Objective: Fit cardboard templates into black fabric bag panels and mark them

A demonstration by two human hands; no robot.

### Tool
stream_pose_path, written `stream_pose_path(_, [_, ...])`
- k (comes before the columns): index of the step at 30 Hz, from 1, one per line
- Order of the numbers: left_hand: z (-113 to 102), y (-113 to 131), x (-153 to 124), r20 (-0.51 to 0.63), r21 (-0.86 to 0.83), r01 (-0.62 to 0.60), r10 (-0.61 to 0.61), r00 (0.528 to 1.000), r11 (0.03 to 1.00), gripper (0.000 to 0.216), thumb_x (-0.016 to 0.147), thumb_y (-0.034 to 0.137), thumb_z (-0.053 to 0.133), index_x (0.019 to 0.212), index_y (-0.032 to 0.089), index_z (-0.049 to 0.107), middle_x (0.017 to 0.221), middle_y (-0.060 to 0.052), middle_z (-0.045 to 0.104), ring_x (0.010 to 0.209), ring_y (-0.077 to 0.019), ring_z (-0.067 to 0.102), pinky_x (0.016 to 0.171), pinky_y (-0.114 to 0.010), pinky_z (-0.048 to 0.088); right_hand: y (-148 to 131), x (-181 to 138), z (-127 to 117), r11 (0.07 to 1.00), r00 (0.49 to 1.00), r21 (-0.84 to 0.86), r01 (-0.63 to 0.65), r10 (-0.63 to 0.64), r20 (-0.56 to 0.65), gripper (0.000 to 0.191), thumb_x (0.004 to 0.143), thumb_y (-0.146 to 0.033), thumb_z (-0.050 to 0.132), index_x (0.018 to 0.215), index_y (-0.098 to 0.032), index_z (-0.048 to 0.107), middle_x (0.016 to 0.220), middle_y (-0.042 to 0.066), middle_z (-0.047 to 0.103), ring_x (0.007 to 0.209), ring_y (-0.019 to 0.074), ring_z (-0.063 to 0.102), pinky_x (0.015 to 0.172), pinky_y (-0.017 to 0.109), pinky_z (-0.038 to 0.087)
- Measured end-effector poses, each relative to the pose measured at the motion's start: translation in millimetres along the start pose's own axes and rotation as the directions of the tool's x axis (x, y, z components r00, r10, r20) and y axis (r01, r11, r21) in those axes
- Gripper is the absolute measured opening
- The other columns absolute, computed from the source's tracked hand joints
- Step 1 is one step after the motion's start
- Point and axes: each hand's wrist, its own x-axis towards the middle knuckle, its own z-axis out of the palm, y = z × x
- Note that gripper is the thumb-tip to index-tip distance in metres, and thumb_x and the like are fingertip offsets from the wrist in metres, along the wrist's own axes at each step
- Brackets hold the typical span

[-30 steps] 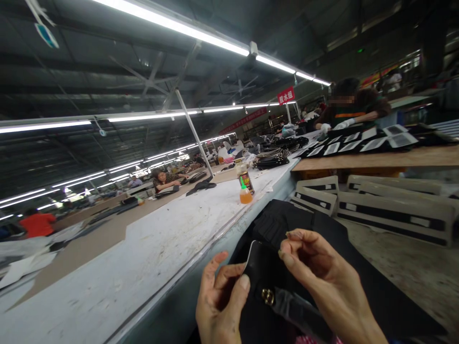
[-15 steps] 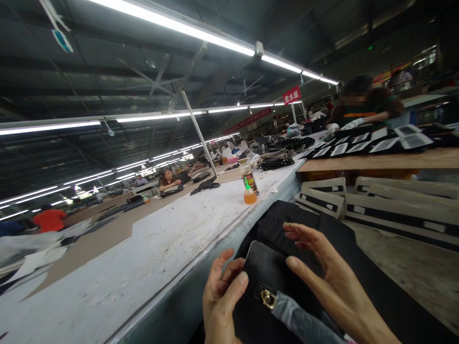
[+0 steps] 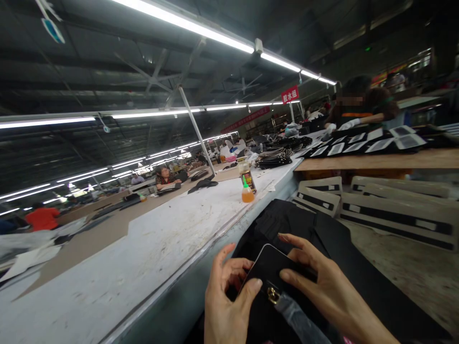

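Observation:
Low in the view, a black leather bag (image 3: 269, 262) with a pale thin edge is held between my hands. A small gold-coloured fitting (image 3: 273, 295) is on it, joined to a strap (image 3: 299, 317) wrapped in clear plastic. My left hand (image 3: 229, 291) grips the bag's left edge, thumb on top and fingers curled at the side. On the right side, the thumb of my right hand (image 3: 322, 277) lies on the face while its fingers bend over the far edge. Black sheet material (image 3: 332, 229) lies beneath and behind the bag.
A long white worktable (image 3: 150, 253) runs along the left. On it stand a glue bottle (image 3: 247, 193) with a green tip and a dark-labelled jar (image 3: 247, 173). Pale panels with black strips (image 3: 394, 215) lean at right. A gloved co-worker (image 3: 358, 112) works over black pieces.
The bag has tilted and shifted slightly right. My right hand's raised fingers have come down onto its edge, and my left thumb has moved farther over the face.

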Motion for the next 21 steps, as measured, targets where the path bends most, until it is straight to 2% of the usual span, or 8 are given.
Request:
stream_pose_path(3, [0.3, -1.6, 1.6, 0.049, 0.054, 0.015, -0.017, 0.999, 0.998, 0.062, 0.075, 0.032, 0.070, 0.131, 0.017, 0.050, 0.089, 0.001, 0.072, 0.077, -0.0162, 0.064, 0.077, -0.030, 0.050, -2.4, -1.8, 2.0, 0.996, 0.999, -0.087, 0.030, -0.031, -0.013, 0.051, 0.087, -0.033, 0.061, 0.137, -0.023, 0.053, 0.083, -0.002, 0.068, 0.077, 0.0194, 0.066, 0.076, 0.033, 0.050])
stream_pose_path(5, [3.6, -4.7, 1.4, 0.050, 0.061, 0.004, -0.007, 0.999, 0.998, 0.056, 0.079, 0.033, 0.067, 0.130, 0.018, 0.050, 0.082, 0.004, 0.068, 0.076, -0.0157, 0.063, 0.076, -0.029, 0.049, -4.1, -3.3, 4.1, 0.995, 1.000, -0.098, 0.031, -0.031, -0.004, 0.051, 0.086, -0.032, 0.060, 0.136, -0.022, 0.054, 0.084, -0.002, 0.068, 0.078, 0.0197, 0.066, 0.077, 0.033, 0.050])
stream_pose_path(8, [9.7, -12.1, -0.6, 0.021, 0.051, -0.064, 0.062, 0.998, 0.997, 0.044, 0.085, 0.034, 0.064, 0.125, 0.020, 0.052, 0.074, 0.006, 0.061, 0.070, -0.0136, 0.060, 0.072, -0.027, 0.046, -4.5, -4.9, 7.9, 0.996, 1.000, -0.083, 0.020, -0.019, 0.016, 0.052, 0.085, -0.033, 0.060, 0.136, -0.022, 0.055, 0.085, -0.001, 0.069, 0.080, 0.0205, 0.067, 0.078, 0.034, 0.050])
stream_pose_path(11, [15.3, -20.3, -3.9, -0.012, 0.073, -0.156, 0.157, 0.988, 0.985, 0.030, 0.092, 0.036, 0.059, 0.118, 0.022, 0.055, 0.076, 0.006, 0.059, 0.069, -0.0127, 0.059, 0.072, -0.026, 0.044, -3.8, -6.2, 10.5, 0.998, 1.000, -0.058, 0.000, 0.000, 0.002, 0.052, 0.084, -0.034, 0.061, 0.135, -0.025, 0.057, 0.087, 0.000, 0.069, 0.084, 0.0212, 0.068, 0.080, 0.035, 0.051])
stream_pose_path(17, [27.5, -27.3, -9.6, -0.084, 0.125, -0.244, 0.255, 0.963, 0.962, 0.026, 0.099, 0.038, 0.051, 0.118, 0.022, 0.059, 0.087, 0.001, 0.062, 0.084, -0.0149, 0.061, 0.083, -0.026, 0.045, -4.0, -10.3, 9.9, 1.000, 1.000, -0.006, 0.007, -0.007, -0.023, 0.050, 0.083, -0.034, 0.063, 0.133, -0.027, 0.062, 0.099, 0.002, 0.071, 0.092, 0.0218, 0.067, 0.080, 0.032, 0.053])
stream_pose_path(21, [33.2, -25.1, -8.1, -0.216, 0.068, -0.231, 0.240, 0.946, 0.971, 0.021, 0.098, 0.034, 0.053, 0.112, 0.021, 0.063, 0.103, -0.003, 0.070, 0.101, -0.0155, 0.064, 0.093, -0.025, 0.043, -0.3, -15.1, 14.0, 1.000, 1.000, 0.016, -0.020, 0.020, 0.004, 0.051, 0.082, -0.037, 0.068, 0.133, -0.032, 0.063, 0.105, 0.002, 0.071, 0.098, 0.0232, 0.065, 0.086, 0.034, 0.052])
